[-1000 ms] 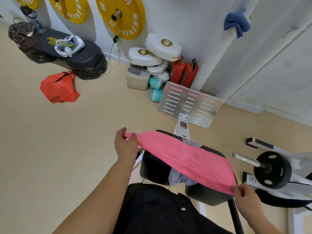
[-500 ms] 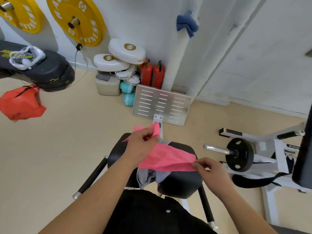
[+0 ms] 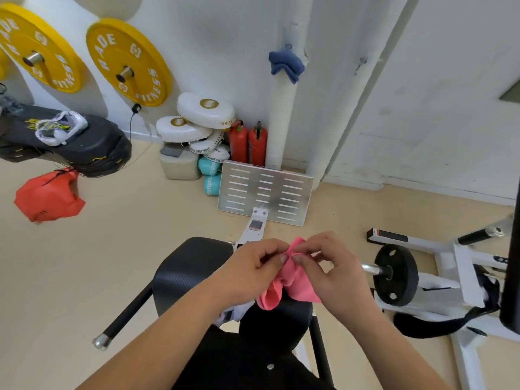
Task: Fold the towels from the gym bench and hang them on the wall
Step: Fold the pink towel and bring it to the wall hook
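A pink towel hangs doubled over between my two hands above the black padded gym bench. My left hand and my right hand meet at the towel's top edge, both pinching its corners together. Part of a grey-white towel lies on the bench under my left forearm, mostly hidden. A dark blue towel hangs from a hook on the white wall ahead. A second hook to its right is bare.
A metal footplate stands on the floor in front of the bench. Red extinguishers and white pads sit by the wall. A barbell plate on a white frame is at the right. Yellow plates hang at the left.
My hands have come together, bringing the two ends of the pink towel to meet so it hangs folded in half. The view has shifted left and down.
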Action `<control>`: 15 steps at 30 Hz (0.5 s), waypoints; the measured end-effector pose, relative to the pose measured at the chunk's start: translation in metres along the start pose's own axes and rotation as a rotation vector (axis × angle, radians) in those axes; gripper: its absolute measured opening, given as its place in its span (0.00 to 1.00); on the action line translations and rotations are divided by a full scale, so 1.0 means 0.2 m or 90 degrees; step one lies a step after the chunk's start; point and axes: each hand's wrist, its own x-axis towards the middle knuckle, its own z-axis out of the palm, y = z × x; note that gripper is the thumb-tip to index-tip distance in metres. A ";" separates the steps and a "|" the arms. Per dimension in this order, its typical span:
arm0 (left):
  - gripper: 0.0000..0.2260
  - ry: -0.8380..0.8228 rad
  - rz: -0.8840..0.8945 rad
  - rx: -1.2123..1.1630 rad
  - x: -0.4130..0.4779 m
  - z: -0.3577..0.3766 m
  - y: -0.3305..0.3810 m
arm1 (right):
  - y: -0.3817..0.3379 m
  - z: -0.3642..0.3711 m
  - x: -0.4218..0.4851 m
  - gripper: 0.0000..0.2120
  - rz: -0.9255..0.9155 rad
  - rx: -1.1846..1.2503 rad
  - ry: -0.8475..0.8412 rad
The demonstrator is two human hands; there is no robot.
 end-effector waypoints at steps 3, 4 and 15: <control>0.12 -0.032 0.020 0.022 0.02 0.01 0.04 | -0.03 -0.06 0.04 0.11 0.047 0.051 -0.034; 0.12 -0.029 0.024 0.023 0.02 0.01 0.05 | -0.03 -0.07 0.05 0.12 0.079 0.091 -0.037; 0.16 0.047 -0.033 0.078 0.05 0.08 -0.02 | 0.00 -0.17 0.11 0.13 0.155 0.054 -0.052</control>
